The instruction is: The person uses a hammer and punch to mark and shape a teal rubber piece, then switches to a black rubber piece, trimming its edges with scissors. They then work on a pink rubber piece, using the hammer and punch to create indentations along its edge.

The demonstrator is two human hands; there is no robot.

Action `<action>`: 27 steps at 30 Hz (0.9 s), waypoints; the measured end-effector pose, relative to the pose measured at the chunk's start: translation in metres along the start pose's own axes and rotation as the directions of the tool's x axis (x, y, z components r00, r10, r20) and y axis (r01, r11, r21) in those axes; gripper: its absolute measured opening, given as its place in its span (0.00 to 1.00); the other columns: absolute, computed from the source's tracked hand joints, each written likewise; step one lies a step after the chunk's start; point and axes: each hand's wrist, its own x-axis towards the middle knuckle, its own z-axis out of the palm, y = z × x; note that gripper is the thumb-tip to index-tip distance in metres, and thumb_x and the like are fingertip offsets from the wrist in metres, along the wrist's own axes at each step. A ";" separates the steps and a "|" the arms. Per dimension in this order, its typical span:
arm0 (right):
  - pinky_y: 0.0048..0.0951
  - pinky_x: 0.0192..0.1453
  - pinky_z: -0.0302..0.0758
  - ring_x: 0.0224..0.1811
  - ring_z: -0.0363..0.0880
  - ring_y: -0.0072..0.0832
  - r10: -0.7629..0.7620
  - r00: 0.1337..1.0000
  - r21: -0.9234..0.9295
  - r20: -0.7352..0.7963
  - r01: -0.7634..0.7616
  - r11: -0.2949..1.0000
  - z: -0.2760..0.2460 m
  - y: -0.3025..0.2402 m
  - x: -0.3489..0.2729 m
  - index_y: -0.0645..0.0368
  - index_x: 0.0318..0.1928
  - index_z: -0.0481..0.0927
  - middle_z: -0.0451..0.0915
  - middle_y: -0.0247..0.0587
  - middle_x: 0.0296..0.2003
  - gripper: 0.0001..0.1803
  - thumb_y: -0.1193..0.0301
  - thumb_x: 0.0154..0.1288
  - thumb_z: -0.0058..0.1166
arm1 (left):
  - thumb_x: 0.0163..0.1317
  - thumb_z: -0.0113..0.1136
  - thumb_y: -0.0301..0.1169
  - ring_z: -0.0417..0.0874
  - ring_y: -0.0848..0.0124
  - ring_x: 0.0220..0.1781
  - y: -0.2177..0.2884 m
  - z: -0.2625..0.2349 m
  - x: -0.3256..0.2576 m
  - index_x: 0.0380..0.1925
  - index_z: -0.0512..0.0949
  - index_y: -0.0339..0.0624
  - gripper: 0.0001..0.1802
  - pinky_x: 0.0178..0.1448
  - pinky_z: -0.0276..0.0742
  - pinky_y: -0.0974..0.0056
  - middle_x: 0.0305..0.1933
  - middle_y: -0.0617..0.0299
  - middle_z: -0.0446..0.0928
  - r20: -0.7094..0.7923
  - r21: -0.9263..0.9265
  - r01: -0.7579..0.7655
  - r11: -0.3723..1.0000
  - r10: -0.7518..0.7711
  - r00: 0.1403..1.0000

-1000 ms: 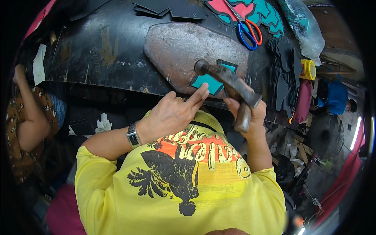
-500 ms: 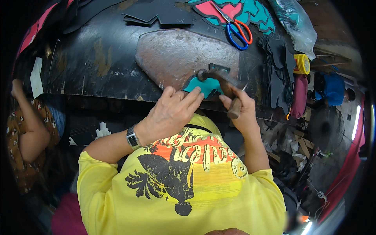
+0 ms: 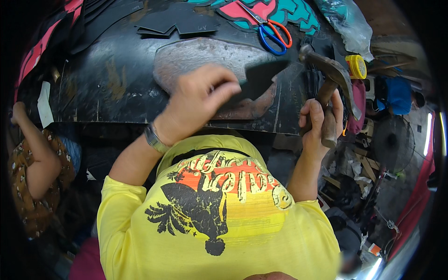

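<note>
My left hand (image 3: 198, 95), with a watch on its wrist, is closed at the edge of a dark, flat, shaped piece of sheet material (image 3: 261, 79). Motion smears both the hand and the piece. The piece is tilted over a flat grey-brown slab (image 3: 175, 60) on the table. To the right, my right hand (image 3: 317, 119) grips a hammer (image 3: 329, 67), raised by the table's front edge with its metal head up. A thick wooden end shows beside my fingers; whether it belongs to the hammer cannot be made out.
Scissors (image 3: 274, 35) with blue and red handles lie beyond the slab near teal and pink pieces (image 3: 298, 16). Black sheets (image 3: 179, 23) lie at the back. A yellow tub (image 3: 356, 66) stands at the right edge. Another person's arm (image 3: 39, 144) rests at the far left.
My right hand has swung the hammer up and to the right, off the slab. My left hand has moved up and left. The teal piece on the slab no longer shows; a dark piece is lifted there.
</note>
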 end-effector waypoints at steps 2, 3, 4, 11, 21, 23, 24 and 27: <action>0.17 0.26 0.67 0.23 0.73 0.15 -0.033 0.999 -0.016 0.020 0.033 0.999 0.001 0.004 -0.004 0.67 0.62 0.79 0.83 0.40 0.33 0.24 0.80 0.65 0.68 | 0.62 0.70 0.29 0.85 0.66 0.33 -0.009 -0.018 0.015 0.37 0.84 0.37 0.07 0.40 0.80 0.65 0.33 0.56 0.84 -0.006 -0.082 0.130 0.988 -0.130 0.991; 0.17 0.26 0.67 0.24 0.73 0.15 -0.040 0.998 -0.039 0.045 0.042 0.998 0.003 0.008 -0.006 0.67 0.61 0.80 0.83 0.40 0.33 0.24 0.80 0.65 0.68 | 0.61 0.71 0.28 0.84 0.70 0.31 -0.016 -0.023 0.023 0.36 0.84 0.37 0.07 0.38 0.79 0.66 0.30 0.57 0.84 -0.025 0.095 0.157 0.983 -0.155 0.988; 0.18 0.26 0.68 0.24 0.73 0.16 -0.044 0.996 -0.064 0.073 0.048 0.997 0.006 0.012 -0.007 0.67 0.60 0.80 0.83 0.41 0.33 0.23 0.80 0.65 0.68 | 0.60 0.72 0.29 0.84 0.69 0.30 -0.022 -0.027 0.026 0.36 0.85 0.38 0.07 0.37 0.79 0.65 0.31 0.59 0.84 -0.024 0.209 0.191 0.959 -0.190 0.981; 0.30 0.44 0.79 0.36 0.85 0.49 0.131 0.825 -0.580 0.550 0.265 0.771 0.024 0.016 0.002 0.56 0.58 0.81 0.85 0.53 0.38 0.21 0.74 0.66 0.68 | 0.57 0.74 0.32 0.83 0.66 0.28 -0.045 -0.024 0.019 0.34 0.86 0.42 0.08 0.36 0.78 0.61 0.32 0.61 0.85 -0.044 0.356 0.084 0.931 -0.073 0.996; 0.26 0.51 0.80 0.46 0.89 0.34 0.366 0.789 -0.704 0.494 0.116 0.700 0.024 0.015 -0.013 0.64 0.59 0.80 0.87 0.50 0.45 0.23 0.79 0.64 0.67 | 0.57 0.73 0.33 0.84 0.66 0.29 -0.045 -0.023 0.017 0.33 0.85 0.44 0.08 0.36 0.78 0.62 0.31 0.62 0.84 -0.043 0.350 0.110 0.930 -0.101 0.994; 0.26 0.51 0.79 0.45 0.89 0.32 0.232 0.818 -0.625 0.527 0.188 0.758 0.021 0.011 -0.010 0.63 0.59 0.80 0.87 0.51 0.45 0.22 0.78 0.65 0.67 | 0.58 0.74 0.32 0.81 0.70 0.26 -0.046 -0.023 0.018 0.35 0.85 0.41 0.08 0.34 0.76 0.65 0.31 0.62 0.84 -0.061 0.356 0.061 0.932 -0.042 0.997; 0.26 0.51 0.79 0.45 0.89 0.32 0.172 0.856 -0.601 0.488 0.187 0.777 0.023 0.010 -0.010 0.63 0.59 0.80 0.86 0.52 0.45 0.22 0.78 0.65 0.67 | 0.59 0.74 0.31 0.80 0.72 0.24 -0.046 -0.023 0.017 0.35 0.85 0.40 0.09 0.33 0.76 0.67 0.30 0.61 0.84 -0.060 0.359 0.039 0.933 -0.019 0.998; 0.26 0.52 0.79 0.46 0.88 0.28 -0.078 0.875 -0.415 0.479 0.303 0.858 0.032 0.012 -0.011 0.60 0.60 0.80 0.87 0.49 0.46 0.22 0.77 0.65 0.68 | 0.59 0.74 0.31 0.80 0.72 0.25 -0.047 -0.022 0.016 0.35 0.85 0.40 0.09 0.33 0.76 0.67 0.30 0.61 0.83 -0.068 0.351 0.045 0.935 -0.023 0.997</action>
